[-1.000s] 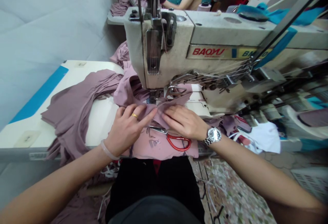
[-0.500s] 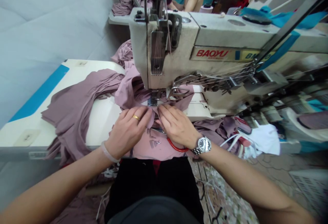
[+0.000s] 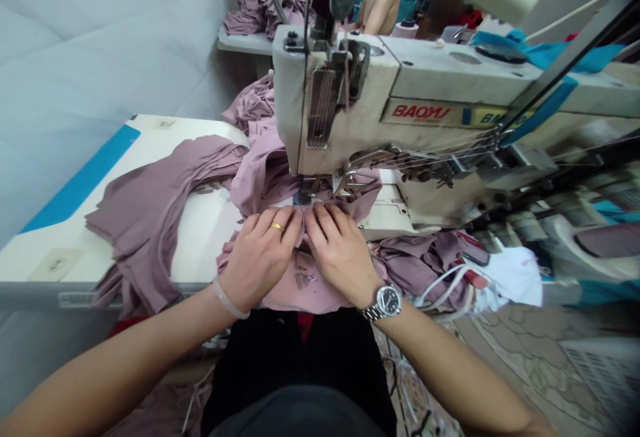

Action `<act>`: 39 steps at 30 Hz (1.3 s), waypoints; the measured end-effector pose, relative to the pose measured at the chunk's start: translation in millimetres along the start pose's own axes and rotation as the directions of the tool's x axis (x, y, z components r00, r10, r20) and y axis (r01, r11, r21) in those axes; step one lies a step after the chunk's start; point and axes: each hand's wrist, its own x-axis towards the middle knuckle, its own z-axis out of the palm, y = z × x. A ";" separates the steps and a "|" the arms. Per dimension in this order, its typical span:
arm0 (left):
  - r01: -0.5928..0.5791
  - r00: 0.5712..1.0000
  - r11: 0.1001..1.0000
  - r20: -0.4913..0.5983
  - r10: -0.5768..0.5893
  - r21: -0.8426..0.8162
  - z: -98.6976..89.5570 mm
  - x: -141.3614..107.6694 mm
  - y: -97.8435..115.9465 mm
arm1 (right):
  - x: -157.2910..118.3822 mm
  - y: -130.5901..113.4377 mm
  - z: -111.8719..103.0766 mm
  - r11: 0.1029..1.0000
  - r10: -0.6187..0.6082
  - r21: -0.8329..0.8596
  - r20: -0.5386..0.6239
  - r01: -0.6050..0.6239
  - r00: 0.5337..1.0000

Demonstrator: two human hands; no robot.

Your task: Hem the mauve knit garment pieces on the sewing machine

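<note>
Mauve fabric (image 3: 263, 167) lies bunched under and around the presser foot (image 3: 309, 189) of a sewing machine (image 3: 345, 114). Just in front of the foot, my left hand (image 3: 261, 254), with a ring on one finger, is closed on the fabric's near edge. Right beside it, my right hand (image 3: 343, 250) also grips this edge, its fingers pressed together and bent over the cloth. The fingertips of both hands almost meet, and the thumbs are mostly hidden. Below them, a pink cloth (image 3: 305, 290) with small scraps on it covers the table's front edge.
A fanned stack of mauve pieces (image 3: 150, 187) drapes over the white table (image 3: 203, 240) at left. More mauve cloth (image 3: 420, 264) and a white cloth (image 3: 517, 277) lie at right. Thread spools (image 3: 530, 207) stand beyond. Another person (image 3: 383, 0) sits behind the machine.
My hands have drawn closer together at the presser foot, still on the fabric. The red loop handle beneath my right hand is now out of sight. The view has shifted slightly.
</note>
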 end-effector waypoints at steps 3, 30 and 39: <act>-0.010 1.000 1.000 -0.016 0.009 -0.018 2.1 -0.9 -1.1 | 3.1 -1.8 -4.5 1.000 -0.002 -0.029 0.042 0.003 0.999; -0.157 0.986 0.978 -0.080 0.147 -0.135 1.5 8.0 -22.0 | 9.1 11.2 7.2 0.957 0.042 0.291 -0.104 -0.010 0.994; -0.211 0.974 0.961 -0.121 0.191 -0.181 3.0 7.4 -29.6 | 8.6 12.1 6.3 0.941 0.069 0.338 -0.132 -0.020 0.989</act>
